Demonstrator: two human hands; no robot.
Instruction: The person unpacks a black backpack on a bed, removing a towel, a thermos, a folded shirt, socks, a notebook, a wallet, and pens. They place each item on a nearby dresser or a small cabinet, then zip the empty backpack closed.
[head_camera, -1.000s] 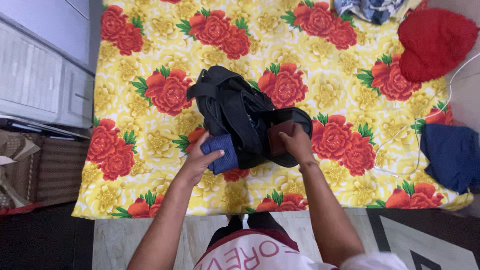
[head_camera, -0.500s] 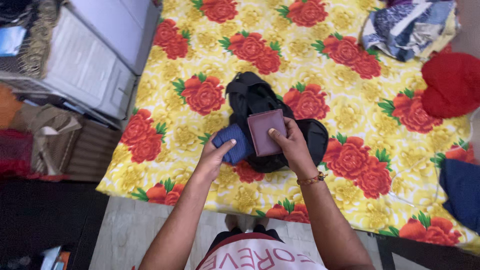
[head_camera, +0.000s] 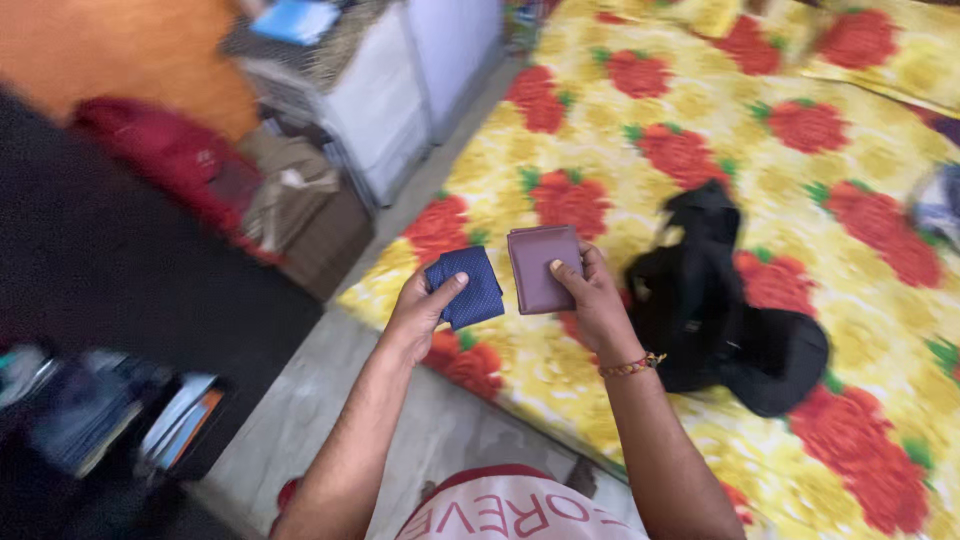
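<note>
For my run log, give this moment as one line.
left hand: holds blue pouch | right hand: holds maroon wallet | black bag: on bedspread

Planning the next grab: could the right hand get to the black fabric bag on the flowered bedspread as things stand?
Probably not freely: the right hand grips a maroon leather wallet. The black fabric bag lies uncovered just beside that wrist.

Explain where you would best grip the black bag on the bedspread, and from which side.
Probably the black bag's bunched upper end, pinched from above: that narrow gathered part rises off the floral bedspread, while the wide lower end lies flat and slack. No distinct handle is visible.
</note>
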